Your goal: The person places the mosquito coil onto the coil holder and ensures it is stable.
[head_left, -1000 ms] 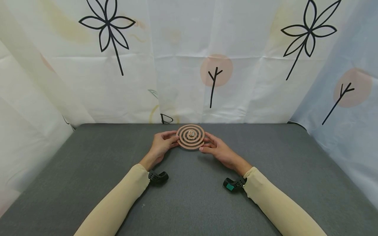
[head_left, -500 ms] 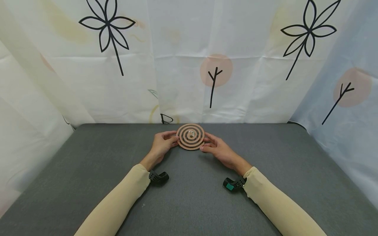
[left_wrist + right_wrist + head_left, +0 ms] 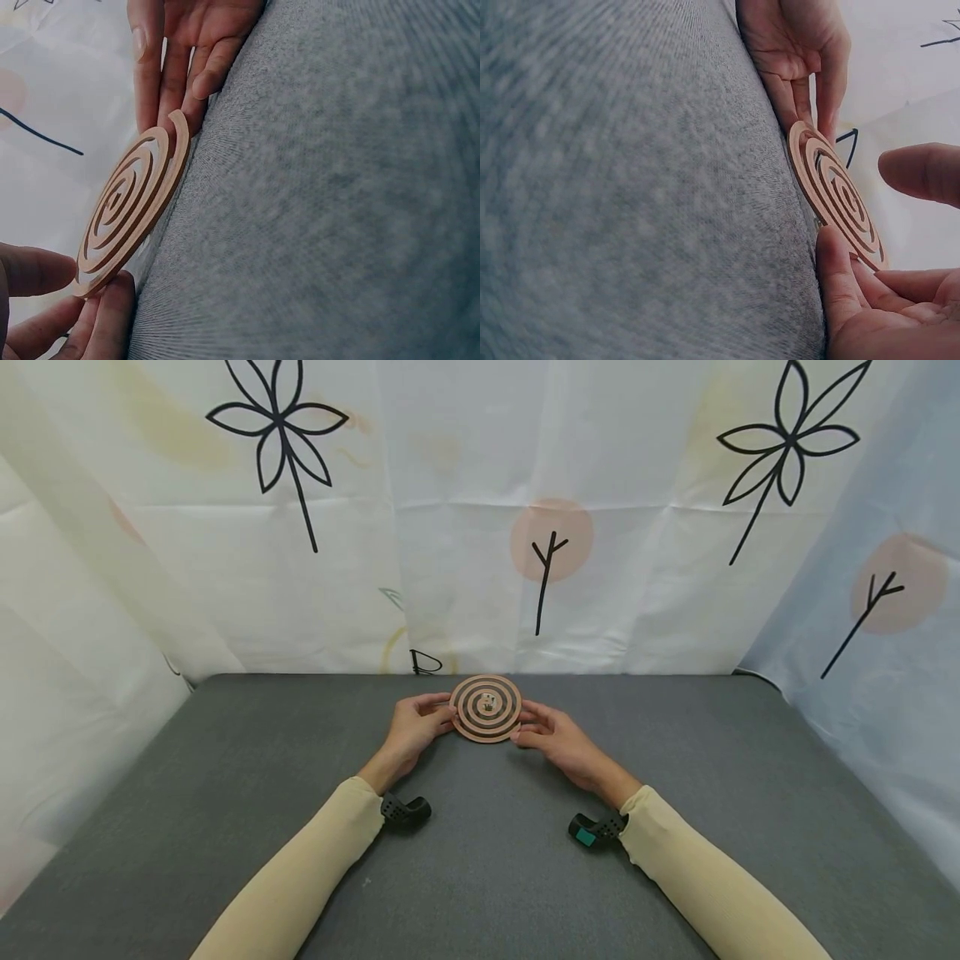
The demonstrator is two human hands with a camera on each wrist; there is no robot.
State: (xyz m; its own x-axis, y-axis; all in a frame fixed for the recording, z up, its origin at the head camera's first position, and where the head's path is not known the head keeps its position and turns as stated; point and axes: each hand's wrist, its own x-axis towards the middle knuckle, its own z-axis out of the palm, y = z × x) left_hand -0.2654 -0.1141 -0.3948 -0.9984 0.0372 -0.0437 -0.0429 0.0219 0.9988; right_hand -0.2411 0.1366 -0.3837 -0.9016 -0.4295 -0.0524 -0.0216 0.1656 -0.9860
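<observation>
Fingers of our left hand and right hand pinch opposite edges of a round wooden maze disc, thumbs over the rim and fingertips under it. We hold it at the far middle of the grey table, tilted, its near edge low by the cloth and its grooved face toward us. In its centre well sits a small ball. Being round, it has no long axis. Behind hangs a printed curtain.

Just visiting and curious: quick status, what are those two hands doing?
Left hand and right hand pinch the wooden spiral disc at opposite edges. Disc tilted above the grey mat. Nothing in the way.
</observation>
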